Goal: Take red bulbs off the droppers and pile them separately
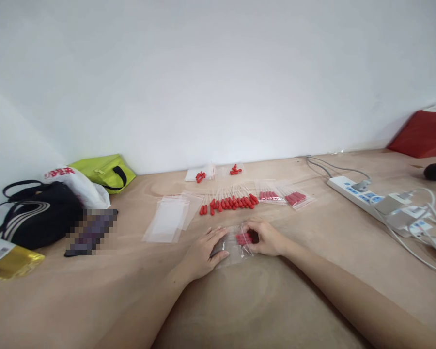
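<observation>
A small clear plastic bag lies on the wooden table in front of me, with several red-tipped sticks inside it. My left hand rests flat on the bag's left end, fingers stretched out. My right hand is curled at the bag's right end, fingers pinched on the red tips through the plastic. Just beyond the hands lies a row of loose red-tipped sticks.
Empty clear bags lie to the left, filled bags to the right, two more by the wall. A black bag, white bag, green pouch sit far left. A power strip with cables lies right.
</observation>
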Available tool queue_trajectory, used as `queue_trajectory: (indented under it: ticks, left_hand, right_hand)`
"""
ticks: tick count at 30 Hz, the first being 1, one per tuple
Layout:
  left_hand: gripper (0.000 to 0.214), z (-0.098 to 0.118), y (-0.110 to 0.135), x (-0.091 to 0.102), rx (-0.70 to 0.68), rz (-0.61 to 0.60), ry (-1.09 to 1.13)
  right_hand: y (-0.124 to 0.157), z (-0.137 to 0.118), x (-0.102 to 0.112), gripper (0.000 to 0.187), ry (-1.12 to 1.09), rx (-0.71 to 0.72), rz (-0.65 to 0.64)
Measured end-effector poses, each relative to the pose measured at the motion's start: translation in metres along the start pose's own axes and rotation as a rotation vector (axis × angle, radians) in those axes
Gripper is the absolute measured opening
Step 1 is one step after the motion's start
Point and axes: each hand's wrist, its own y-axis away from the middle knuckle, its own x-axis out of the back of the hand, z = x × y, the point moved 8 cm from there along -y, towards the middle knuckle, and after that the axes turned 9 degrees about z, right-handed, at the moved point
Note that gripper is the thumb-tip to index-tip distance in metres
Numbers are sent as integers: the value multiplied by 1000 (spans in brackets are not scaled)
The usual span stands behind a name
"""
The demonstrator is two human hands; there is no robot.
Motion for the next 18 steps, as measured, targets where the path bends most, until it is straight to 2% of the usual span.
queue_trajectory:
  ticks: [5, 12, 18]
  left_hand:
    - [50, -1, 0, -2, -6, -25, 12]
    - [51, -7, 1, -4, -18, -86, -44]
    - [50, -16, 4, 3, 15, -109, -89]
  right_hand:
    - [4, 3, 8, 17, -116, -47, -17]
    - [9, 9, 20, 27, -137, 68, -45]
    - [12, 20, 31, 28, -135, 73, -48]
